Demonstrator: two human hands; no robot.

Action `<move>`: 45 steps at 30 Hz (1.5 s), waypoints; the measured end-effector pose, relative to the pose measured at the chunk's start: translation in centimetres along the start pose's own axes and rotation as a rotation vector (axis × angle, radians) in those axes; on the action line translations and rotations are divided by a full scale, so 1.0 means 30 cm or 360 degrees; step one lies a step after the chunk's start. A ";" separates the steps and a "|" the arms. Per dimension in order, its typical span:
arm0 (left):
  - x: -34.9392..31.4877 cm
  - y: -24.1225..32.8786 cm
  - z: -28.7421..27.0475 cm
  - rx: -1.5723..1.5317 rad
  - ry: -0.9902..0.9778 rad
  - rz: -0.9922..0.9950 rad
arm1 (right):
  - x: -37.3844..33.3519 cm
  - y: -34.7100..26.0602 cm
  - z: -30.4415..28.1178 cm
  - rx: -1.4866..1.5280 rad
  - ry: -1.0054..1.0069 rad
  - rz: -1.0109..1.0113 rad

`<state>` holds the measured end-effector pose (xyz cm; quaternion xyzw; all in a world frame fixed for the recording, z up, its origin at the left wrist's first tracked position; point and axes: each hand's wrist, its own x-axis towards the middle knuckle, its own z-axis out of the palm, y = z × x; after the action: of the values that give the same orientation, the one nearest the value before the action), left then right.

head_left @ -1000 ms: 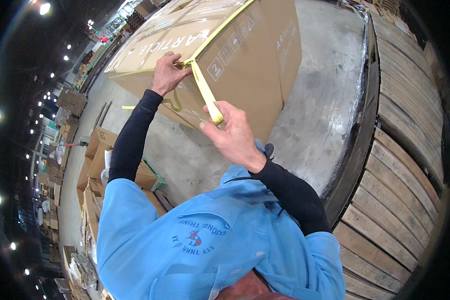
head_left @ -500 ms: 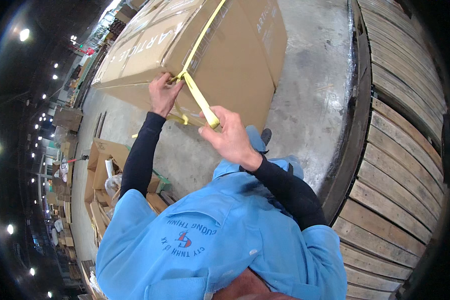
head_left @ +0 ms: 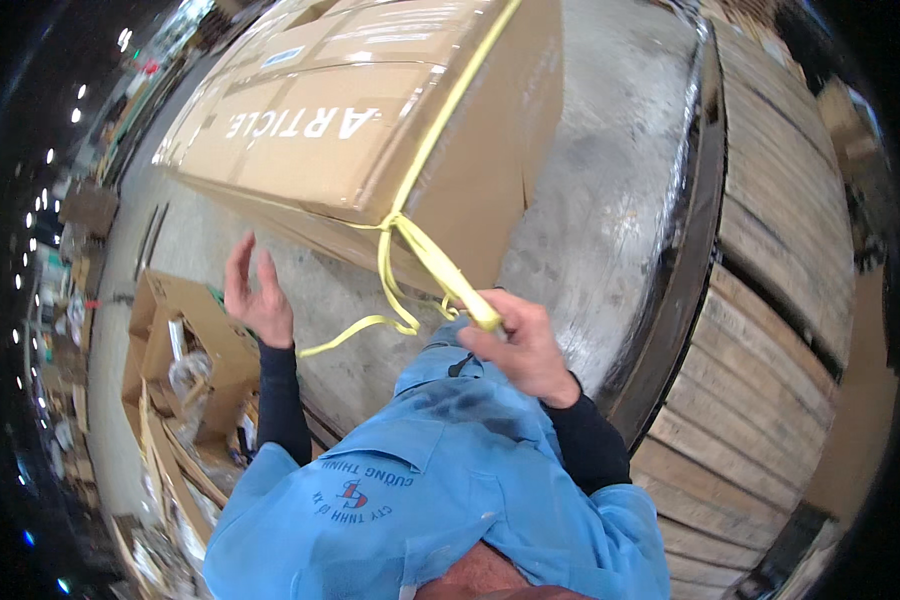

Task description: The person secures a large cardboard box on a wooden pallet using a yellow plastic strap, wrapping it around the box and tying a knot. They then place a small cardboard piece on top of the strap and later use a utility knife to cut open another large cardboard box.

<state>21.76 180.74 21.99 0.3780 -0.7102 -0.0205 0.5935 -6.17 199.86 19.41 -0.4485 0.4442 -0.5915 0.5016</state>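
Observation:
A yellow strap [head_left: 438,262] runs over the top edge of a large cardboard box [head_left: 370,110] and is knotted at the box's near corner. My right hand [head_left: 520,342] is closed round a doubled length of this strap, which stretches from the knot toward me. Beside the box's near edge, my left hand [head_left: 260,298] is raised off the strap, fingers apart and nothing in it. Below the knot a loose strap tail hangs in a curl, its end reaching toward my left forearm. Another stretch of strap goes along the box's lower left side.
Wooden slat platforms [head_left: 720,400] line the right side behind a dark metal rail [head_left: 660,330]. At the lower left stands an open cardboard carton [head_left: 205,330] with scrap and plastic wrap. Concrete floor [head_left: 610,170] lies between box and rail.
My left hand has let go at the knot and swung out to the left, fingers spread. My right hand still grips the strap. The view has shifted, showing more of the box top.

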 end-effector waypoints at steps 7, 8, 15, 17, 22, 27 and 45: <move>0.248 -0.330 0.263 0.0066 0.0062 0.0131 | 0.121 -0.067 -0.173 0.0260 0.0002 0.0131; 0.244 -0.376 0.271 0.0061 0.0011 0.0189 | 0.142 -0.070 -0.202 -0.0046 0.0118 0.0002; 0.231 -0.398 0.324 0.0030 -0.0024 0.0201 | 0.394 -0.238 -0.234 -0.0615 0.0856 -0.0517; 0.226 -0.397 0.305 0.0072 -0.0001 0.0187 | 0.527 -0.295 -0.194 -0.0940 0.0678 -0.0749; 0.229 -0.399 0.357 -0.0068 0.0102 0.0344 | 1.002 -0.221 0.048 -0.2147 0.0069 -0.0942; 0.245 -0.530 0.308 -0.0108 -0.0264 0.0601 | 1.274 -0.083 0.101 -0.2498 -0.0314 -0.0681; 0.619 -1.314 0.250 -0.0077 0.0056 0.0312 | 1.280 -0.171 0.030 -0.2353 -0.0485 -0.0292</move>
<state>35.33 139.04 16.33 0.2926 -0.7325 0.0271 0.6141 -9.90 162.23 27.86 -0.7797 0.6117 -0.1107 0.0751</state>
